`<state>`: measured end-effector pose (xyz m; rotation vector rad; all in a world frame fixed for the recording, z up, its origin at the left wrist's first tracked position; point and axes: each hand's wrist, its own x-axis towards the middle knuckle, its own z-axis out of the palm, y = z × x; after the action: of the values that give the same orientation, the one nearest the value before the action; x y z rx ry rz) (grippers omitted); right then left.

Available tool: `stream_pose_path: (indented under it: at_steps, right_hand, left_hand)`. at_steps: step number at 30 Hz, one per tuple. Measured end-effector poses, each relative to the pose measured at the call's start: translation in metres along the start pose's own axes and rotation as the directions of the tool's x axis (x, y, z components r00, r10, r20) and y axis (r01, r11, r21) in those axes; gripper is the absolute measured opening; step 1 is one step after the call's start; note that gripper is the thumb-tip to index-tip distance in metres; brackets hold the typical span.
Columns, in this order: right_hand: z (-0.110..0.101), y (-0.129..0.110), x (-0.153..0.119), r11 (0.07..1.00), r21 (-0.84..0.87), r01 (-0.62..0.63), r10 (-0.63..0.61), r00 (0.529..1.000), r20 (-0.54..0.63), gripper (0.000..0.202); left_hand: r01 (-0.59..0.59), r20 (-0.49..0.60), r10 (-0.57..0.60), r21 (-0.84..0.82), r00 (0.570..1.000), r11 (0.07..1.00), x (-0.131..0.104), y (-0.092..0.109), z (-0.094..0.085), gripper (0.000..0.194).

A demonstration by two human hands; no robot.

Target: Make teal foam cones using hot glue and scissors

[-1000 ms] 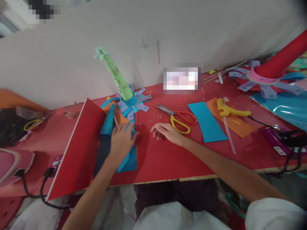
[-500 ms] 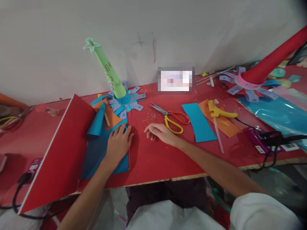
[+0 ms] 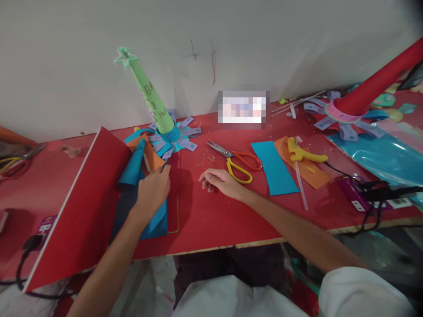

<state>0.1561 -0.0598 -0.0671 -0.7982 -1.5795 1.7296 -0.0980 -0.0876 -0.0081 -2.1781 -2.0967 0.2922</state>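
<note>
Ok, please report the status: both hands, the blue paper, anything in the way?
Left hand on blue paper. Right hand loosely curled beside red-and-yellow scissors. Blue paper cone and orange paper close to left hand, possibly in its way.

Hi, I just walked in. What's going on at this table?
Someone is at a red table with paper crafts. The left hand is on some blue sheets, fingers near their right edge; whether it grips them is unclear. The right hand is loosely curled, nothing visible in it, beside scissors. A blue cone lies left, and a yellow glue gun on orange paper lies right.
</note>
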Motion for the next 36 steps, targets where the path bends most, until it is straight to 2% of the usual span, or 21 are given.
stream_pose_path:
  at_steps: [3,7,10,12,15,18,21,24,27,30,33,35,36]
  right_hand:
    - [0.0,0.001,0.001,1.0,0.0,0.001,-0.001,1.0,0.001,0.05]
    - [0.0,0.003,0.001,1.0,-0.006,0.003,-0.003,1.0,0.007,0.045]
    - [-0.001,0.003,0.002,1.0,0.0,0.006,-0.006,1.0,0.006,0.043]
    - [-0.002,0.002,0.003,1.0,0.007,0.024,-0.024,1.0,-0.002,0.044]
    - [-0.006,0.001,0.003,0.997,0.014,0.07,-0.07,0.997,-0.034,0.046]
    - [-0.008,0.0,0.003,0.993,0.057,0.103,-0.097,0.989,-0.109,0.047]
    - [-0.009,-0.002,0.002,0.975,0.183,0.125,-0.101,0.986,-0.136,0.053]
    - [-0.01,-0.003,0.001,0.946,0.305,0.115,-0.078,0.988,-0.13,0.066]
    - [-0.012,-0.001,0.002,0.942,0.316,0.112,-0.054,0.981,-0.186,0.066]
    - [-0.014,-0.002,0.004,0.952,0.266,0.151,-0.059,0.944,-0.326,0.055]
    - [-0.017,-0.006,0.004,0.976,0.1,0.194,-0.131,0.889,-0.44,0.045]
    - [-0.022,-0.012,0.003,0.979,-0.069,0.193,-0.202,0.857,-0.475,0.043]
    - [-0.026,-0.015,0.002,0.972,-0.155,0.176,-0.23,0.843,-0.487,0.045]
  left_hand:
    - [0.025,0.034,-0.022,-0.1,0.999,0.995,0.005,-0.015,-0.001,0.052]
    - [0.068,-0.041,-0.087,-0.346,0.995,0.936,0.019,-0.042,0.003,0.052]
    - [0.034,-0.164,-0.132,-0.497,0.978,0.867,0.025,-0.058,0.0,0.048]
    - [-0.011,-0.254,-0.154,-0.55,0.955,0.835,0.023,-0.059,-0.008,0.045]
    - [-0.126,-0.344,-0.105,-0.587,0.933,0.8,0.015,-0.041,-0.022,0.045]
    - [-0.254,-0.4,-0.021,-0.62,0.916,0.742,0.007,-0.004,-0.028,0.05]
    - [-0.369,-0.428,0.088,-0.636,0.9,0.678,0.002,0.036,-0.022,0.058]
    - [-0.489,-0.445,0.245,-0.593,0.861,0.64,0.002,0.07,-0.01,0.055]
    - [-0.535,-0.406,0.352,-0.585,0.844,0.609,0.006,0.096,0.004,0.05]
    - [-0.503,-0.357,0.358,-0.684,0.863,0.529,0.013,0.111,0.016,0.046]
    - [-0.499,-0.375,0.38,-0.808,0.845,0.312,0.021,0.113,0.021,0.058]
    - [-0.503,-0.414,0.372,-0.845,0.831,0.181,0.026,0.107,0.02,0.056]
    - [-0.509,-0.445,0.325,-0.848,0.834,0.145,0.029,0.101,0.018,0.052]
